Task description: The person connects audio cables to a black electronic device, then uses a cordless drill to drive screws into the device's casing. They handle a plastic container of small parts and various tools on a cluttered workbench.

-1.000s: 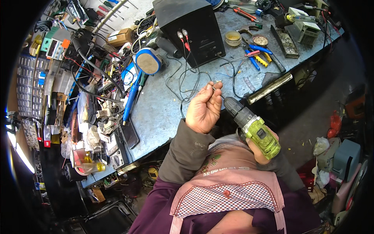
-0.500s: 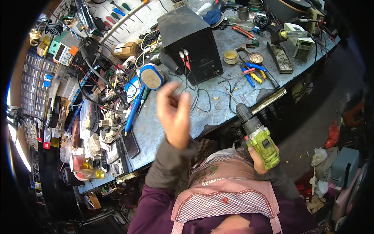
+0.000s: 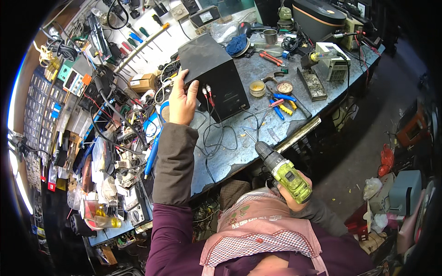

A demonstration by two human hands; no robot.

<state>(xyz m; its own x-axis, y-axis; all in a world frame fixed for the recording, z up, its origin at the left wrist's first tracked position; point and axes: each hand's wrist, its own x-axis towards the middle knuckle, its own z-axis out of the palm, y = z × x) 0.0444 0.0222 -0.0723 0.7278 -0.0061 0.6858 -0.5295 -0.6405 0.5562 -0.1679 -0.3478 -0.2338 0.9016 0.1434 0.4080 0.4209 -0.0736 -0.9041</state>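
A black speaker box (image 3: pixel 228 94) stands on the blue-topped bench, its panel with two red-and-white cable plugs (image 3: pixel 208 89) turned toward me. My left hand (image 3: pixel 182 106) grips the box's left edge, thumb on the near panel and fingers around the side. In my right hand (image 3: pixel 289 199) is a green and black cordless drill (image 3: pixel 294 181), held in front of my apron. Its long thin bit points up and left over the bench's front edge, apart from the box. Thin black cable (image 3: pixel 220 142) lies coiled below the box.
Right of the box lie pliers (image 3: pixel 284 102), a hammer (image 3: pixel 271 76), two small round tins and a metal tray (image 3: pixel 312 85). A blue-handled soldering iron (image 3: pixel 152 156) and tangled wires crowd the left. A white power unit (image 3: pixel 332 62) stands at the back right.
My left hand has moved up and left from in front of the box onto its left edge. The drill has shifted left, and the whole view has turned a little.
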